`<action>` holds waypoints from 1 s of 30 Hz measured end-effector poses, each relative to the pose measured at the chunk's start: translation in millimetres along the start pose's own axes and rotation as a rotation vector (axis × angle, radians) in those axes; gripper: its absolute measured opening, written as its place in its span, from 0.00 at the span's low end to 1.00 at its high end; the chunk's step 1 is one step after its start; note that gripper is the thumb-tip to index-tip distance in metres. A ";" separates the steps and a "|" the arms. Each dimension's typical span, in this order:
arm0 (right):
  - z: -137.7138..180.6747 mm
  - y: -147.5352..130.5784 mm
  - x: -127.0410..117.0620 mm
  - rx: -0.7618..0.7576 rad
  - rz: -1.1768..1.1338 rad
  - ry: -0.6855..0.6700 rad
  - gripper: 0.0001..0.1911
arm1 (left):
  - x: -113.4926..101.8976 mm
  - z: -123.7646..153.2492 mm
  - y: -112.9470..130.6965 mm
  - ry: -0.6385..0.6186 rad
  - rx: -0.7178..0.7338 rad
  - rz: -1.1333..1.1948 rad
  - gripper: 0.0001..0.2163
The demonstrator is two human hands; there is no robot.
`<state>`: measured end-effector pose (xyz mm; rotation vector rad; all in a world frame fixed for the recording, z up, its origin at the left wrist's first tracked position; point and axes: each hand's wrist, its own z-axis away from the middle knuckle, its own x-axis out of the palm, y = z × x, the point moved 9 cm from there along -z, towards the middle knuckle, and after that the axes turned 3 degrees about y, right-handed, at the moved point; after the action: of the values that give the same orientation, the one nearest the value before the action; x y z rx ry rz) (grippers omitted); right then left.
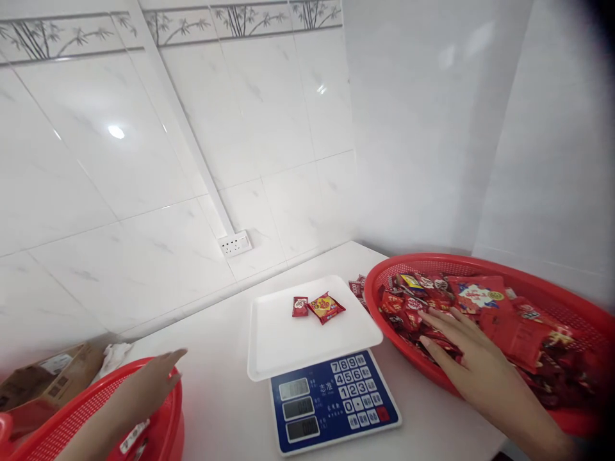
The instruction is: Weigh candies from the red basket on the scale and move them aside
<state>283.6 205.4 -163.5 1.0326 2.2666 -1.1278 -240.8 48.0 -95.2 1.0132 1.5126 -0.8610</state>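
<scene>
- The red packets (514, 336) lie heaped in the right basket (446, 259), one over another, and our right hand (473, 365) is above them with its fingers spread; whether the fingertips touch a packet, we cannot tell.
- For reaching well here, we think it is better to choose a packet on top, and to take it by its edge, so that the neighbours do not slide over the rim.
- A light pinch seems enough, because these wrappers look soft and slippery.
- Our left hand (156, 374) is over the left basket (175, 416), its fingers stretched and a little apart, with nothing visible in it; we should hold the forearm clear of the rim.
- We should also not lean on the white tray (273, 346), because this can disturb the scale (331, 400).
- Now we count: the heap has many packets, too overlapped for an exact number.
- On the tray are two: one small packet (300, 307) and one bigger red-and-yellow packet (327, 308), just beside each other.
- There is one scale, with three displays (298, 408).
- There are two baskets, one cardboard box (52, 378) and one wall socket (235, 244).
</scene>
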 end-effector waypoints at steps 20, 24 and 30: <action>-2.3 -12.2 -11.5 -0.017 0.011 0.009 0.21 | 62.7 -87.8 315.5 -0.289 0.317 0.318 0.25; -2.7 -12.7 -11.8 -0.015 0.006 0.003 0.22 | 57.7 -88.9 307.7 -0.237 0.272 0.394 0.25; -1.2 -13.6 -13.1 -0.016 -0.007 0.001 0.20 | 40.9 -82.4 283.3 -0.102 0.207 0.556 0.23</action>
<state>281.5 195.2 -147.7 1.0202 2.2778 -1.1103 -11.8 236.4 -123.0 1.4306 0.9886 -0.6606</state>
